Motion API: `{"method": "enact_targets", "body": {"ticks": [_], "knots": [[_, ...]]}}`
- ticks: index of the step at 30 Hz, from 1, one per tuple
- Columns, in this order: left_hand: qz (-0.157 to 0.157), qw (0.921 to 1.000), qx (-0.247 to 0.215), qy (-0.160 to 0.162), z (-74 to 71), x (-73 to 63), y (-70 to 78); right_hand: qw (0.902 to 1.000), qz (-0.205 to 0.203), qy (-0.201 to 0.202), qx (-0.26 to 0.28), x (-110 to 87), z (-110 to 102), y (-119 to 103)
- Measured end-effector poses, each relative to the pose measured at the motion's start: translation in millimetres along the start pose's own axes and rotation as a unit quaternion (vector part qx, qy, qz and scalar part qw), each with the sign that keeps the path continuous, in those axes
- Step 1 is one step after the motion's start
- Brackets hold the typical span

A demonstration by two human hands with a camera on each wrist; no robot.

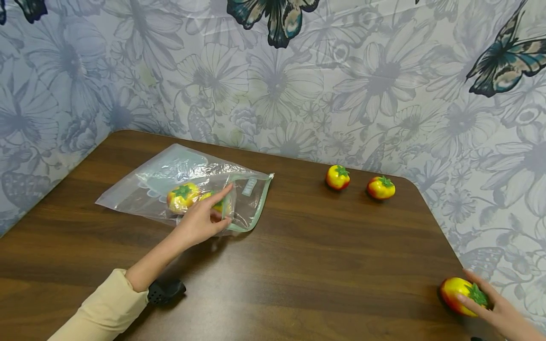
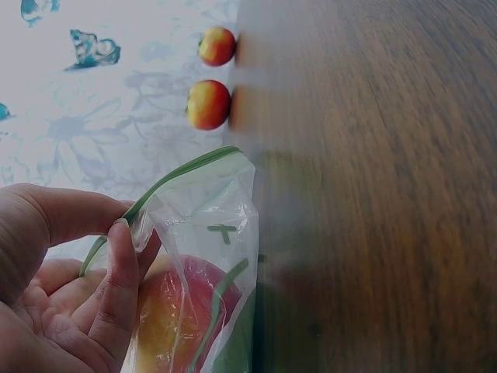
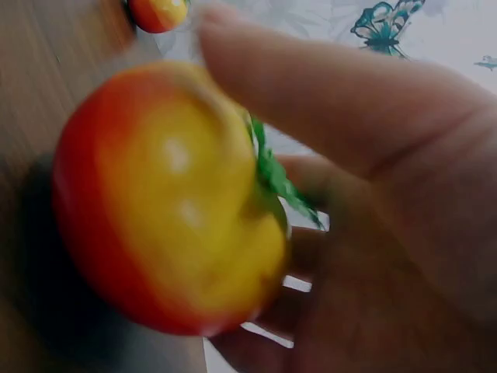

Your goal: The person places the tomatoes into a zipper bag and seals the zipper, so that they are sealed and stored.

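A clear zip bag [image 1: 149, 189] with a green-edged mouth lies at the left of the table, with two red-and-yellow tomatoes showing through its plastic; one is a tomato [image 1: 183, 197] with a green leafy top. My left hand [image 1: 200, 220] pinches the bag's green edge between thumb and finger, beside the mouth. At the table's right edge my right hand [image 1: 496, 303] holds another tomato [image 1: 456, 292], thumb on one side and fingers on the other. In the right wrist view, that tomato [image 3: 171, 202] appears close over the wood, leaves toward the palm.
Two more tomatoes stand near the back edge: a left one [image 1: 337, 178] and a right one [image 1: 381, 188]. The brown wooden table [image 1: 315, 265] has a floral cloth [image 1: 290, 90] behind it. A black device [image 1: 165, 291] sits at the left wrist.
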State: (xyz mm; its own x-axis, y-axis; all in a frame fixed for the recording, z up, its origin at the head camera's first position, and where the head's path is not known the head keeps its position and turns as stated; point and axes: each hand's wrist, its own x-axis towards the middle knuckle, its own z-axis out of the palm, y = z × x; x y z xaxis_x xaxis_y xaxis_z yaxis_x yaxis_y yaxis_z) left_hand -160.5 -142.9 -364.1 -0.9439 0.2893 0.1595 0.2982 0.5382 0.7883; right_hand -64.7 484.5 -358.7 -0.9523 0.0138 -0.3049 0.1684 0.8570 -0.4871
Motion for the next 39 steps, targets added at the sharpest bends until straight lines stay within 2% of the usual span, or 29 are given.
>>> {"method": "enact_targets", "body": {"ticks": [4, 8, 11, 20, 28, 33, 39], "knots": [[0.002, 1.0, -0.001, 0.0, 0.2, 0.1, 0.2, 0.9995, -0.013, -0.003, -0.028, -3.3, 3, 3], [0.003, 1.0, -0.002, -0.001, 0.3, 0.2, 0.4, 0.9967, -0.047, 0.012, -0.065, -7.1, 5, 7], [0.002, 1.0, 0.0, -0.001, 0.4, 0.1, 0.6, 0.9948, -0.058, 0.022, -0.081, -8.0, 6, 9], [0.0, 1.0, 0.003, -0.001, 0.6, -0.3, 0.0, 0.9941, -0.088, 0.051, -0.038, -7.3, 12, 17], [-0.001, 1.0, 0.006, 0.0, 0.3, 0.0, -0.6, 0.9874, -0.13, 0.088, -0.023, -6.0, 20, 18], [-0.004, 1.0, 0.009, -0.001, 0.4, 0.1, -0.5, 0.9877, -0.132, 0.084, -0.002, -3.0, 21, 14], [-0.001, 1.0, 0.009, 0.003, 0.5, 0.6, 0.2, 0.996, -0.068, 0.049, 0.031, 7.5, 19, 0]]}}
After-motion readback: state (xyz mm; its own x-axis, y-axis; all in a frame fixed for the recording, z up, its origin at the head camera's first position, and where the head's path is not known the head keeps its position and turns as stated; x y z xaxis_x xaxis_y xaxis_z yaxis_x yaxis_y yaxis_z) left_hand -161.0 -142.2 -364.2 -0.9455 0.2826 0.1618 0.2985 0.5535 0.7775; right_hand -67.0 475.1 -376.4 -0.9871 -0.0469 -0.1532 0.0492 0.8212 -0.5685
